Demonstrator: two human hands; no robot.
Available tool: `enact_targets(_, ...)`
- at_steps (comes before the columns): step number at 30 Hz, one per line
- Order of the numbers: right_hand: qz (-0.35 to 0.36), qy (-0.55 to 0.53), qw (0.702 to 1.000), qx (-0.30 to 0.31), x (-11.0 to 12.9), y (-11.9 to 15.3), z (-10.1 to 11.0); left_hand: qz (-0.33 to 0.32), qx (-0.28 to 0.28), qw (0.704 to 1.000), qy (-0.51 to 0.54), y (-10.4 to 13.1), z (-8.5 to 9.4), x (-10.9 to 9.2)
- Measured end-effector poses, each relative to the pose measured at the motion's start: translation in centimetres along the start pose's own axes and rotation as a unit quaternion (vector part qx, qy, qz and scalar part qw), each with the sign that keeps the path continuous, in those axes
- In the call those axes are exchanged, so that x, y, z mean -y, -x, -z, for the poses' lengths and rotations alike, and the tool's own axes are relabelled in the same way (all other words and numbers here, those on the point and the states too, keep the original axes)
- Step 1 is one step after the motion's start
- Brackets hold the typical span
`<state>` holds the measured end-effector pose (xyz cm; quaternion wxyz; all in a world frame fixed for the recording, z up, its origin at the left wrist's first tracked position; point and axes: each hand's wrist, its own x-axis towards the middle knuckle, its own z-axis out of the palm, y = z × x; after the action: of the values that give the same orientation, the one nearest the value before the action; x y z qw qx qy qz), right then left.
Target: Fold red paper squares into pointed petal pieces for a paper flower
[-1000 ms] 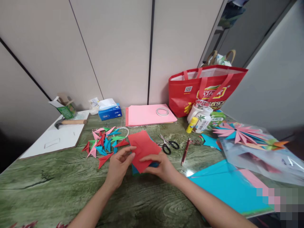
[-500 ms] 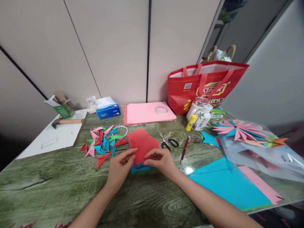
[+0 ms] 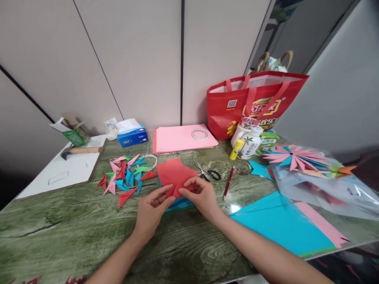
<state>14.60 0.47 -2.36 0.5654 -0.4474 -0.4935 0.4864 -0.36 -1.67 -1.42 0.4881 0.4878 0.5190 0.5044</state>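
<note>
A creased sheet of red paper (image 3: 175, 172), cut with pointed edges, is held between my two hands over the table. My left hand (image 3: 153, 208) pinches its lower left edge between thumb and fingers. On the lower right, my right hand (image 3: 201, 196) grips the same paper, thumb on top. Underneath lies blue paper (image 3: 180, 204), mostly covered by the red sheet and my hands. Just beyond my right hand rest scissors (image 3: 207, 172) with black handles. To the left of the red sheet is a pile of folded paper pieces (image 3: 126, 175) in several colours.
A dark red pencil (image 3: 229, 183), a glue stick (image 3: 237, 149) and a white bottle (image 3: 252, 144) stand or lie to the right. Pink paper (image 3: 177, 138) is at the back, near a red bag (image 3: 220, 114). Blue paper (image 3: 284, 225) lies front right; a hammer (image 3: 85, 150) rests on a white board (image 3: 74, 179).
The red paper has come down lower and nearer to me, its lower edge drawn in between my fingers. My hands have moved a little closer together. The whole view has shifted slightly.
</note>
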Motion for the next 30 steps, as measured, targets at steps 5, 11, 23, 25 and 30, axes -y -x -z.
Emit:
enact_targets(5, 0.026, 0.016, 0.999, 0.009, 0.10, 0.07, 0.04, 0.000, -0.006, 1.000, 0.022, -0.03, -0.19, 0.26)
enact_targets(11, 0.040, 0.035, 0.998, 0.024, 0.25, 0.14, 0.02, -0.003, -0.008, 1.000, 0.021, 0.00, -0.18, 0.50)
enact_targets(23, 0.054, 0.068, 0.996, 0.007, -0.13, 0.05, 0.23, 0.025, 0.014, 0.998, 0.062, -0.08, -0.04, 0.39)
enact_targets(25, 0.055, 0.070, 0.996, 0.008, -0.12, 0.06, 0.26, 0.028, 0.019, 0.997, 0.067, -0.08, -0.04, 0.26)
enact_targets(30, 0.050, 0.061, 0.997, 0.011, -0.01, 0.09, 0.21, 0.025, 0.037, 0.997, 0.059, -0.08, -0.08, 0.44)
